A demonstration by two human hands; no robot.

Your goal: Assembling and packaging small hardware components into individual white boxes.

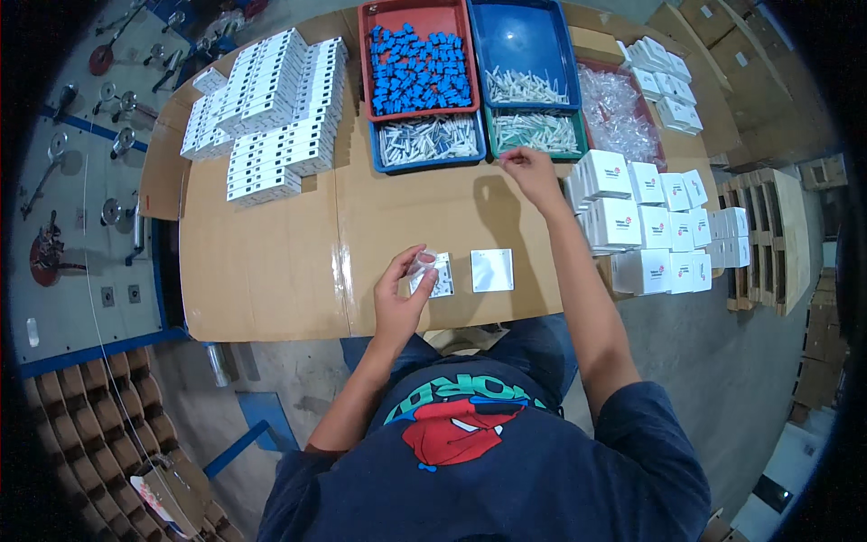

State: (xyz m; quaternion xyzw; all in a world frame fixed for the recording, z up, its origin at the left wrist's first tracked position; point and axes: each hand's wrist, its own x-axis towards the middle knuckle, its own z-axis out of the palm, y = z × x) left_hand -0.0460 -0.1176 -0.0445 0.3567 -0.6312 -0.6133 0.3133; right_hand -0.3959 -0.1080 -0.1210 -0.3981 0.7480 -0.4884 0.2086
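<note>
While the left hand is held bent at the wrist near the table's front edge, a small clear plastic bag is pinched between its thumb and fingers, just above a white square plate. A second white plate lies beside it. The right arm is stretched forward, the right hand with fingertips pinched together at the green tray; whether anything is gripped cannot be told.

Packing station in a factory or workshop: cardboard-covered worktable, parts trays of small components, stacked white product boxes, wooden pallets.
</note>
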